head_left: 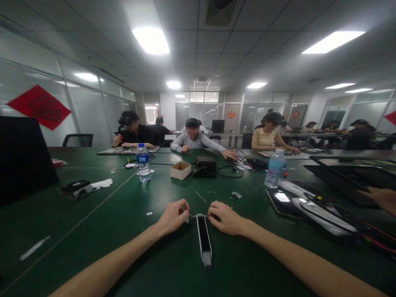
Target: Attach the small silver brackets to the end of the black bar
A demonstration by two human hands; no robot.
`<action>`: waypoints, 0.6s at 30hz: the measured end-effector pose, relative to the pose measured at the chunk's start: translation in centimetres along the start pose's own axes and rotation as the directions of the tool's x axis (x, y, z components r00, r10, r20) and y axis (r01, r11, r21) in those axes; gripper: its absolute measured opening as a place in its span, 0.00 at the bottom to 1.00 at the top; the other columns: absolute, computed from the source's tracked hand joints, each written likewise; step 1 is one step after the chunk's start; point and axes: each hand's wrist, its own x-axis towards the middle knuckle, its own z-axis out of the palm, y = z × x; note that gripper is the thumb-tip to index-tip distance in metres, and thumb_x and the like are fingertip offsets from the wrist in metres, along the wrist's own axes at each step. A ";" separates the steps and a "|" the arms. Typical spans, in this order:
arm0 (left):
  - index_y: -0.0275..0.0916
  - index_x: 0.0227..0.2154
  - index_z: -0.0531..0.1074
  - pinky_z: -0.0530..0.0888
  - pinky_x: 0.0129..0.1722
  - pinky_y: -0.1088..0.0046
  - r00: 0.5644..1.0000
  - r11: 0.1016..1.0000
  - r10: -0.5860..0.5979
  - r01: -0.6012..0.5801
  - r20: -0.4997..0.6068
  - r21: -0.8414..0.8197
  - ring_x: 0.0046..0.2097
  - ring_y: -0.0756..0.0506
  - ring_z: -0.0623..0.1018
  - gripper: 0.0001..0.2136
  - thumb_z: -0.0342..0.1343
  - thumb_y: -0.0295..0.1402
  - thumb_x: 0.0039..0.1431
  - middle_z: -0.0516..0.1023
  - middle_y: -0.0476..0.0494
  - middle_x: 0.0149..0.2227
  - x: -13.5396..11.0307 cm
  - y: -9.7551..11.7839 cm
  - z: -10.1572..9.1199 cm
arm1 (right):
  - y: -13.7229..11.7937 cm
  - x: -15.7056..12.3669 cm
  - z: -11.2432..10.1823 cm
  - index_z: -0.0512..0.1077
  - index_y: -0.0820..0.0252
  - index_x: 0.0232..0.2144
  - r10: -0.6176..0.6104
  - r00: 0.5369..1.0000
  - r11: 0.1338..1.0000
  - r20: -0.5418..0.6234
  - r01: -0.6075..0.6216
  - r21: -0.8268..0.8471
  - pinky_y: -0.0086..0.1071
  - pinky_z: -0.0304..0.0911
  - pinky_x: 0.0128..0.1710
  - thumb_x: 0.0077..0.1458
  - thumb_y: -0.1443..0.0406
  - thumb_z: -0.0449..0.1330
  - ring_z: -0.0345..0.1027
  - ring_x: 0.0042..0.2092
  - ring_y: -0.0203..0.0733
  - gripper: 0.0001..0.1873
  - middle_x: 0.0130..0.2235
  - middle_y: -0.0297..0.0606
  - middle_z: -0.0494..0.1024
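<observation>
A slim device (203, 235), black with a pale rim and grey near end, lies on a green table (123, 231), its far end between two bare hands. The left hand (175, 215) and right hand (224, 218) have curled fingers; whether they grip anything is unclear. Beyond sit an open box (180, 173), a black block (206, 167) and two water bottles (144, 164). People (199, 142) work across the office under ceiling lights (151, 40).

No text is readable: the red sign (39, 107), upper left, and blue label (142, 159), left of centre, are blurred.
</observation>
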 end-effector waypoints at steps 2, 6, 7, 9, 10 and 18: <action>0.38 0.34 0.72 0.66 0.27 0.77 1.000 1.000 -0.008 0.008 0.026 -0.009 0.25 0.49 0.73 0.08 0.49 0.33 0.58 0.74 0.52 0.23 0.0 -0.1 0.0 | 0.0 0.0 0.0 0.72 0.62 0.32 0.001 1.000 1.000 0.007 -0.001 -0.005 0.33 0.60 0.37 0.61 0.66 0.53 0.63 0.37 0.39 0.08 0.37 0.39 0.71; 0.38 0.34 0.71 0.67 0.27 0.77 0.998 0.999 -0.026 0.027 0.058 -0.019 0.26 0.48 0.75 0.07 0.50 0.33 0.59 0.76 0.51 0.24 0.1 -0.2 0.1 | 0.0 0.1 0.0 0.73 0.62 0.32 0.002 1.000 1.000 0.002 -0.002 -0.021 0.33 0.59 0.38 0.61 0.67 0.54 0.63 0.38 0.39 0.08 0.37 0.40 0.71; 0.38 0.35 0.70 0.67 0.27 0.77 0.997 0.999 -0.033 0.035 0.073 -0.033 0.26 0.48 0.76 0.06 0.50 0.33 0.59 0.76 0.51 0.24 0.1 -0.2 0.2 | 0.0 0.1 0.0 0.73 0.62 0.32 0.003 1.000 1.000 0.002 -0.003 -0.021 0.33 0.59 0.38 0.61 0.67 0.54 0.63 0.38 0.39 0.08 0.37 0.40 0.71; 0.39 0.37 0.69 0.68 0.27 0.77 0.994 0.998 -0.039 0.044 0.105 -0.047 0.26 0.48 0.76 0.06 0.49 0.34 0.61 0.76 0.52 0.24 0.0 -0.3 0.3 | -0.1 0.1 0.0 0.73 0.63 0.33 0.004 1.000 1.000 0.009 -0.004 -0.022 0.33 0.59 0.38 0.61 0.67 0.54 0.64 0.38 0.39 0.09 0.38 0.41 0.71; 0.39 0.38 0.68 0.68 0.27 0.77 0.992 0.998 -0.038 0.043 0.122 -0.042 0.26 0.48 0.77 0.06 0.49 0.34 0.62 0.76 0.52 0.24 0.0 -0.4 0.3 | -0.1 0.1 0.0 0.73 0.63 0.33 0.004 1.000 1.000 0.014 -0.004 -0.021 0.33 0.60 0.38 0.61 0.67 0.54 0.64 0.38 0.39 0.09 0.38 0.41 0.71; 0.41 0.45 0.65 0.68 0.32 0.73 0.969 0.943 0.050 -0.127 0.243 0.308 0.33 0.44 0.78 0.09 0.42 0.34 0.68 0.78 0.45 0.31 -0.3 0.4 -0.3 | -0.4 0.0 -0.7 0.73 0.62 0.35 0.014 0.999 1.000 0.052 -0.014 0.005 0.33 0.60 0.39 0.63 0.65 0.51 0.63 0.39 0.39 0.11 0.40 0.41 0.70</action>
